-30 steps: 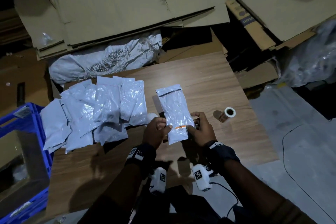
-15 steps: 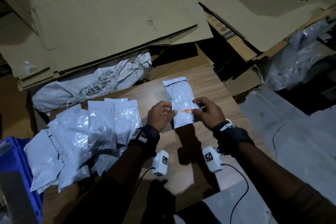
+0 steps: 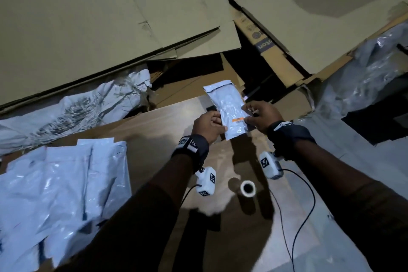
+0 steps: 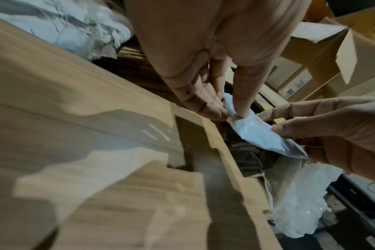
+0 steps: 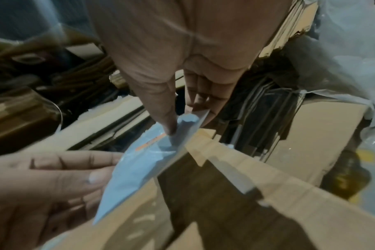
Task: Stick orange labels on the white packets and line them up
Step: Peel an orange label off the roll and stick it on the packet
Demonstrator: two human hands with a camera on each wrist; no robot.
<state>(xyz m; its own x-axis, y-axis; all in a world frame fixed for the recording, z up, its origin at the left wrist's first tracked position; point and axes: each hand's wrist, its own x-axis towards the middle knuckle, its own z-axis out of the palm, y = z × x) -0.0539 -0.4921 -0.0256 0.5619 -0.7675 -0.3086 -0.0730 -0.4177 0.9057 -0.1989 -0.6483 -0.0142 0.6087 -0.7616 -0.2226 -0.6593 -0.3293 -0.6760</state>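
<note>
packet (image 3: 227,109) being pinched by left hand (image 3: 208,126) and right hand (image 3: 261,117), now carried to table's (image 3: 154,130) 12 o'clock edge | one orange label (image 3: 238,119) showing | one roll (image 3: 248,188) sitting at 6 o'clock | pile (image 3: 57,194) lying at 8 o'clock, uncountable

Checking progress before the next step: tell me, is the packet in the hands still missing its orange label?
No, the packet already carries an orange label between both thumbs.

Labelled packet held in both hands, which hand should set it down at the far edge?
Probably right. The right hand pinches the white packet beside its orange label, on the far-edge side; the left hand grips the lower left edge.
</note>
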